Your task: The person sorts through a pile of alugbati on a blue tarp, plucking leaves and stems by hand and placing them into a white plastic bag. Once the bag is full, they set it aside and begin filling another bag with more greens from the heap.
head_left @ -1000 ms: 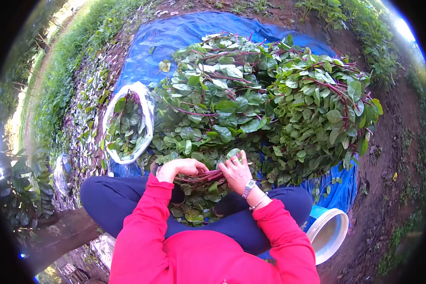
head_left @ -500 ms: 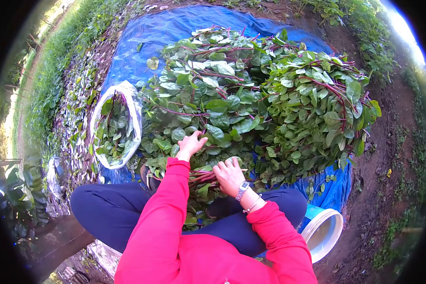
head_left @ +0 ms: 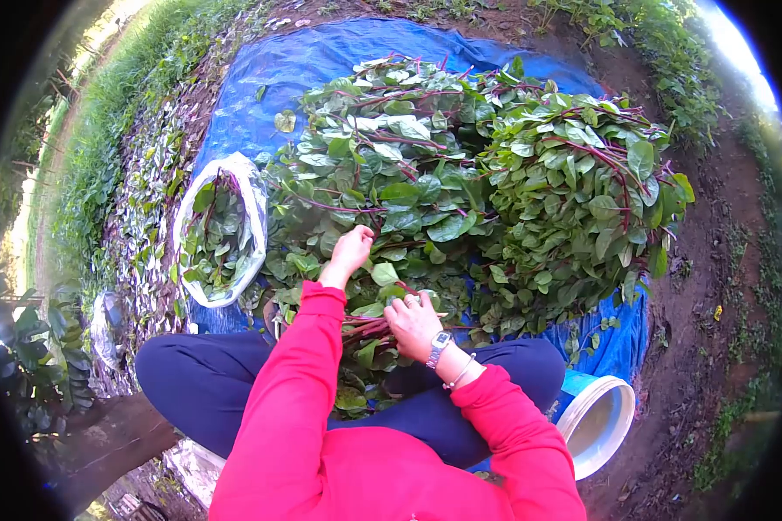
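My right hand (head_left: 414, 325), with a watch and a bracelet on its wrist, is wrapped round a bunch of reddish-purple stems (head_left: 367, 328) over my lap. Up and to the left, my left hand (head_left: 353, 250) has its fingers pressed together at the edge of the leafy pile (head_left: 400, 208); what they hold, if anything, is too small to make out. A single leaf (head_left: 385, 274) sticks up between the two hands. More leafy stems with purple stalks form a thick heap (head_left: 565, 191) on the right.
A blue tarp (head_left: 261, 65) lies under the greens. At the left stands an open clear plastic bag (head_left: 256, 217) with leafy stems inside. A white-rimmed bucket (head_left: 627, 417) lies tilted by my right knee. A tree trunk (head_left: 117, 443) is at the lower left.
My left hand has drawn slightly up and its fingers have come closer together. A leaf now stands up beside my right hand, which keeps its grip on the stems.
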The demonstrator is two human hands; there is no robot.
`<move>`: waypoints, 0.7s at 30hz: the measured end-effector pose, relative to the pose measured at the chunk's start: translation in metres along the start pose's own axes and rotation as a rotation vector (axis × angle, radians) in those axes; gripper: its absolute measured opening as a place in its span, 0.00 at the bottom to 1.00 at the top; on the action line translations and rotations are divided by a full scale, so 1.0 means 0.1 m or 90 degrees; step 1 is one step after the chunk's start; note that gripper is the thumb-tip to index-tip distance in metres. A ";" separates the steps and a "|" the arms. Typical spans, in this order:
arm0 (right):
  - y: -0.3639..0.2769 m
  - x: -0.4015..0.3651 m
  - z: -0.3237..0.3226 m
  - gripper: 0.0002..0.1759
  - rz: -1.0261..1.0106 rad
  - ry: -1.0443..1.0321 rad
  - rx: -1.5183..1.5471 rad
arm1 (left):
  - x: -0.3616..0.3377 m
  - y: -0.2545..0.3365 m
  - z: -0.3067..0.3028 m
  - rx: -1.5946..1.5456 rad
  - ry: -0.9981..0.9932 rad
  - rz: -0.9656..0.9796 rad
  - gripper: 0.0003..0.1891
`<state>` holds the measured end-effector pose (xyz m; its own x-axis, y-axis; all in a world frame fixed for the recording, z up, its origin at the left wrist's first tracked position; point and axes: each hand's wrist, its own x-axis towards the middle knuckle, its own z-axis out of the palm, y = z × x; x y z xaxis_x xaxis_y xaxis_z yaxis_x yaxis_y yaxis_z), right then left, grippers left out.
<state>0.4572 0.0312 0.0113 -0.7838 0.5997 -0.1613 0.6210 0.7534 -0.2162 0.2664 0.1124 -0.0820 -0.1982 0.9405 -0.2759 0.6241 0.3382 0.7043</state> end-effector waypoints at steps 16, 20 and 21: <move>0.18 0.01 -0.05 0.18 0.049 0.001 0.002 | -0.24 -0.06 -0.11 0.053 -0.187 0.201 0.14; 0.15 0.00 -0.07 0.14 0.053 0.046 -0.020 | -0.33 0.15 -0.39 -0.125 -0.119 0.102 0.14; 0.14 0.00 -0.07 0.14 0.053 0.061 -0.019 | -0.36 0.16 -0.40 -0.061 -0.089 0.097 0.14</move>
<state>0.4658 0.0439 0.0147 -0.7264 0.6821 -0.0844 0.6846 0.7072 -0.1764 0.2536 0.0858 -0.0345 0.0030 0.9695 -0.2453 0.5632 0.2010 0.8015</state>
